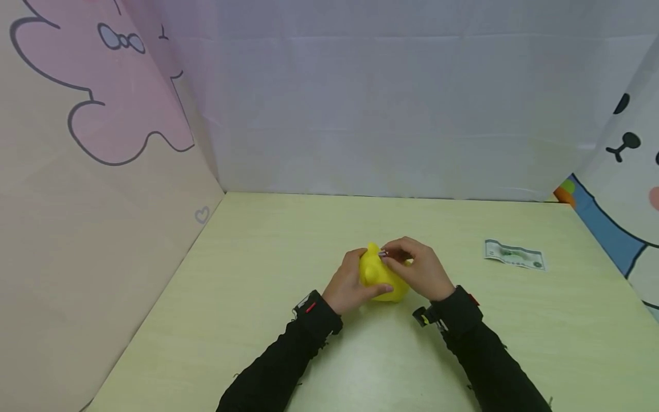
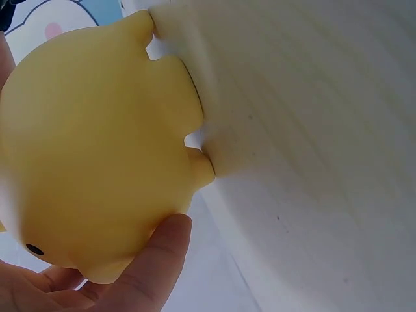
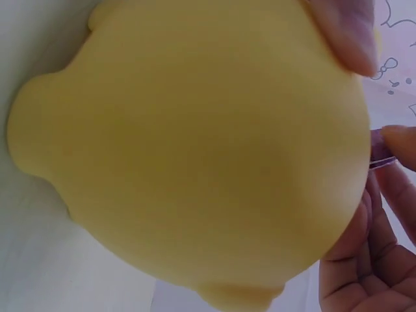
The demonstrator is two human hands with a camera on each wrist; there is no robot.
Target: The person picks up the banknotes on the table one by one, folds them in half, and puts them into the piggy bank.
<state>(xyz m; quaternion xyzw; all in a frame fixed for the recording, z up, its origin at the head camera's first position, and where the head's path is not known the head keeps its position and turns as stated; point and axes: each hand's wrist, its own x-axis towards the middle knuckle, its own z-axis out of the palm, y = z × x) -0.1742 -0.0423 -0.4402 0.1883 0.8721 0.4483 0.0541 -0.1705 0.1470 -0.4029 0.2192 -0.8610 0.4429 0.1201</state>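
A plump yellow piggy bank (image 1: 383,280) with short feet stands on the table, its feet and a small black eye showing in the left wrist view. My left hand (image 1: 350,286) grips it from the left, thumb (image 2: 159,257) across its lower front. Over its top, the fingers of my right hand (image 1: 419,272) pinch a small folded purple banknote (image 3: 382,149). In the right wrist view the note's edge is right at the bank's top surface. The slot itself is hidden from every view.
A green banknote (image 1: 515,255) lies creased on the table (image 1: 216,320), off to the right and farther back. Pale cloth walls rise at the table's back (image 1: 386,114) and left (image 1: 77,229), and a printed cartoon panel (image 1: 612,189) borders the right.
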